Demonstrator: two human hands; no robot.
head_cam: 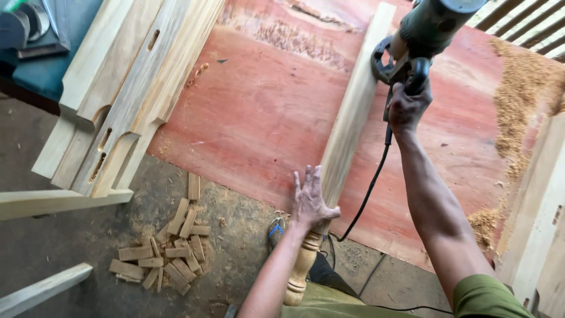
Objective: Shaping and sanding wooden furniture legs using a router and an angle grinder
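Observation:
A long pale wooden piece (353,112) lies on a red plywood board (265,112); its near end is turned like a baluster and sticks out over the edge. My left hand (310,199) presses flat on it near that end, fingers spread. My right hand (407,105) grips the black handle of a green corded power tool (429,29) that sits against the far part of the piece. Its black cord (368,194) trails down toward me.
Several pale notched timbers (126,88) lie at the board's left. Small wood offcuts (165,253) are scattered on the dusty floor below. Sawdust piles (521,88) cover the board's right side, next to another timber (538,224). A foot in a sandal (275,231) stands by the board's edge.

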